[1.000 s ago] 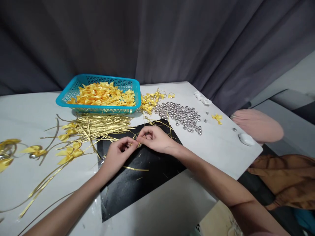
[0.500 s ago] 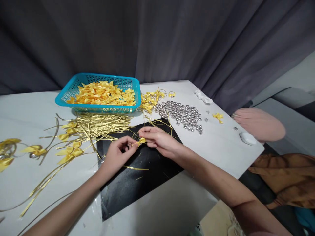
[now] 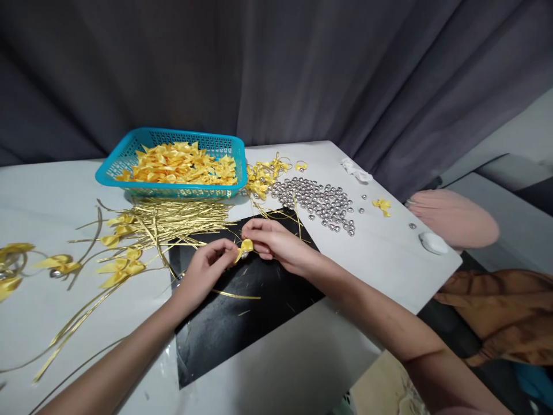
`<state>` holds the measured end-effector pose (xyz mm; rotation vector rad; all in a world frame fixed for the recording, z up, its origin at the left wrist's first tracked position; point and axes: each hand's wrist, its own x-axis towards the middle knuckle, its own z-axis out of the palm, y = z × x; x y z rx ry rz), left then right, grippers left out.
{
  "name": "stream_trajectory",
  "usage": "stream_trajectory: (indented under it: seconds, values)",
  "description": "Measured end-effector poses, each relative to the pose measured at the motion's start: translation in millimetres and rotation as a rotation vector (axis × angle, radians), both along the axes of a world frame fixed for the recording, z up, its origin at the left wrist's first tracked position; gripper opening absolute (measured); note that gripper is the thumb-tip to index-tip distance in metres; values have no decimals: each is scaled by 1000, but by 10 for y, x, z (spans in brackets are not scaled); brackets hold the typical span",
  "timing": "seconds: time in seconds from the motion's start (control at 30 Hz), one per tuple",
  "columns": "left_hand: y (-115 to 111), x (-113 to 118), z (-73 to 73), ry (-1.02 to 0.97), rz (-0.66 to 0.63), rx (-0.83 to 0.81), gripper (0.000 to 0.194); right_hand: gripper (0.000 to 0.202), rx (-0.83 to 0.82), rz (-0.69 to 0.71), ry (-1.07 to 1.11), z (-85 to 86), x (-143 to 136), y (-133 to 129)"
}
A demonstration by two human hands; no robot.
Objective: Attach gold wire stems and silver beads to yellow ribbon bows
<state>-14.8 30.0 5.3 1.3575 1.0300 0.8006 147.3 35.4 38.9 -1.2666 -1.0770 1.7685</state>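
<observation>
Over the black mat point(image 3: 224, 340), my left hand point(image 3: 211, 262) pinches the left side of a small yellow ribbon bow point(image 3: 247, 245). My right hand point(image 3: 276, 245) has its fingers closed at the bow's right side, by a thin gold cord. A silver bead point(image 3: 244, 254) shows at the bow's lower middle. Just behind my hands lies a pile of gold cords point(image 3: 185, 222). Finished-looking yellow bows with cords point(image 3: 123, 268) rest left of my left hand. Beyond my right hand spreads a heap of silver heart-shaped beads point(image 3: 319, 199).
A blue plastic basket point(image 3: 173, 187) full of yellow ribbon bows stands at the back of the white table point(image 3: 389, 265). More bows point(image 3: 261, 178) lie beside it. A white rounded object point(image 3: 433, 243) sits near the right edge. Dark curtains point(image 3: 276, 69) hang behind.
The bow has turned between my fingers, so its loop and the silver bead now show. Both hands have shifted only slightly.
</observation>
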Motion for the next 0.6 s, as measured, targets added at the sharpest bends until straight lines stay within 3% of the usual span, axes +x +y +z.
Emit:
stream_trajectory:
  seconds: [0.27,0.6]
  values:
    - [-2,4,3,-39,17,-5,22,12,160,13,-90,26,-57,-25]
    - [6,-48,-59,-95,76,-10,15,12,228,-30,-168,-140,-57,3]
